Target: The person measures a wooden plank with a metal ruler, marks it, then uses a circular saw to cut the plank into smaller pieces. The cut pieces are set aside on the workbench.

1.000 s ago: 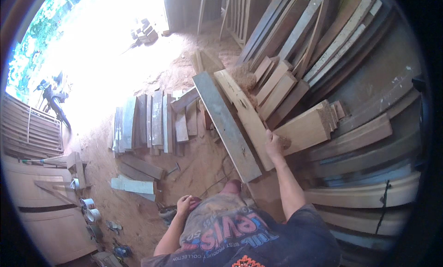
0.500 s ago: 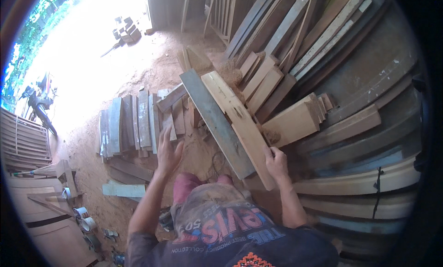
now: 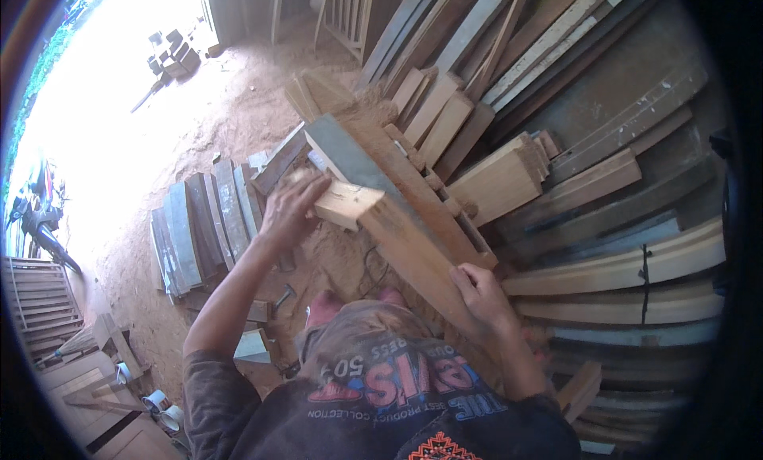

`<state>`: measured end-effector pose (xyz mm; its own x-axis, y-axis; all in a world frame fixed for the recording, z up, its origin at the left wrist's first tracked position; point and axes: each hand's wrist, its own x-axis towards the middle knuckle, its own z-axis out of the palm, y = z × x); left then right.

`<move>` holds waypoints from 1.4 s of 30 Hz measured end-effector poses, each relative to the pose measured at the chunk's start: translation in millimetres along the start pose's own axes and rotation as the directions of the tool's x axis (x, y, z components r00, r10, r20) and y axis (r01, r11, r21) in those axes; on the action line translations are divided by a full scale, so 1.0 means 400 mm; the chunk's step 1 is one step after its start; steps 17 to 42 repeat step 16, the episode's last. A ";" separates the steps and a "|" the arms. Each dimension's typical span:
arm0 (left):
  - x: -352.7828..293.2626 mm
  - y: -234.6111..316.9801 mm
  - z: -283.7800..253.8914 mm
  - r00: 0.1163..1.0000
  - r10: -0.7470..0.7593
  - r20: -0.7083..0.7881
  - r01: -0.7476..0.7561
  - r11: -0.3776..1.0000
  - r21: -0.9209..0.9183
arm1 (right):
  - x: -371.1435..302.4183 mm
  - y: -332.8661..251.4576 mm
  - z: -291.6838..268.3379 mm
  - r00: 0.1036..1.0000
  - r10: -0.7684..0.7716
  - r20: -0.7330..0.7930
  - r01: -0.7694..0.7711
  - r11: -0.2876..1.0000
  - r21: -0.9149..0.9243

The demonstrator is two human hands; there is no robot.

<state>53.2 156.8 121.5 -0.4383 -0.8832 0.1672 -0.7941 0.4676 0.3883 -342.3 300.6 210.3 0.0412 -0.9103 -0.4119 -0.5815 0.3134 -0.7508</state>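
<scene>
A thick pale wooden board (image 3: 421,249) slants across the middle, tilted so that a brown side and a lighter, cracked part face me. My left hand (image 3: 292,209) is at its far-left end, fingers bent over it and slightly blurred, thumb hidden. Closer to me, my right hand (image 3: 483,297) is closed on the board's right edge, with the thumb side uppermost. Behind the board lies a grey-faced plank (image 3: 346,150), and alongside it a dusty brown timber (image 3: 405,162) with slots cut in it.
Several short boards (image 3: 203,221) stand in a row at left, by a hammer (image 3: 284,295) on the dusty ground. Cut blocks (image 3: 501,178) and long planks (image 3: 612,289) are stacked at right. White cups (image 3: 156,402) lie lower left, and a motorbike (image 3: 44,221) stands beyond.
The pale board has been turned and tilted off the grey plank. My left hand has moved from the air onto its far end, while my right hand keeps hold of it.
</scene>
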 end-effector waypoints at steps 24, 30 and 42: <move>-0.191 0.084 0.165 0.721 -0.193 0.666 0.431 -0.628 -0.648 | 0.397 -0.123 0.414 0.993 -0.103 0.050 0.111 0.975 -0.195; -0.191 0.084 0.165 0.721 -0.193 0.666 0.431 -0.628 -0.648 | 0.397 -0.123 0.414 0.993 -0.103 0.050 0.111 0.975 -0.195; -0.191 0.084 0.165 0.721 -0.193 0.666 0.431 -0.628 -0.648 | 0.397 -0.123 0.414 0.993 -0.103 0.050 0.111 0.975 -0.195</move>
